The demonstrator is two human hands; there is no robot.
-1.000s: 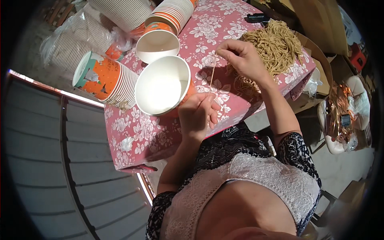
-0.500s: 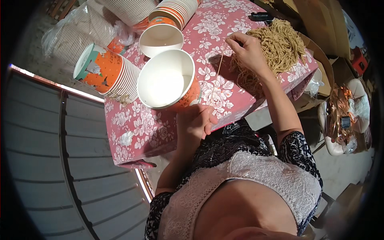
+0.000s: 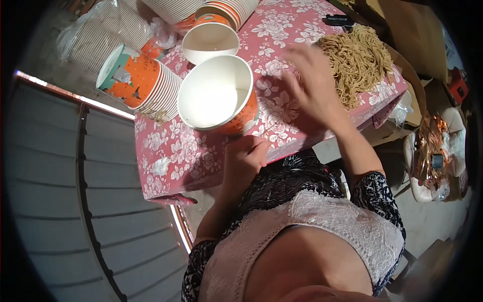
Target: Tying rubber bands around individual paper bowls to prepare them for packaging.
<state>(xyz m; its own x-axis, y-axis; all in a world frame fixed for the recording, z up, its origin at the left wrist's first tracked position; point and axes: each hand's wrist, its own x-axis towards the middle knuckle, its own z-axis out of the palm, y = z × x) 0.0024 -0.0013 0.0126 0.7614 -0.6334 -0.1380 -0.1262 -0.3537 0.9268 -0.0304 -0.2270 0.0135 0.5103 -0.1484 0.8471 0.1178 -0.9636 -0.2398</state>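
Note:
My left hand is closed in a fist at the table's front edge, just below a large white-lined paper bucket with an orange outside. Whatever the fist may hold is hidden. My right hand hovers over the tablecloth beside a heap of thin tan strands. It is a little blurred, but its fingers look apart, and no strand shows in them. The bucket stands with its mouth tilted up toward me.
A nested stack of orange and green paper buckets lies left of the white-lined one. More buckets lie behind it. A black object sits beyond the strands, and a crumpled white scrap rests on the pink floral tablecloth.
A strand stretched between my two hands earlier no longer shows. My right hand has gone from a pinch to spread fingers; my left fingers have curled tighter. The whole view has shifted slightly.

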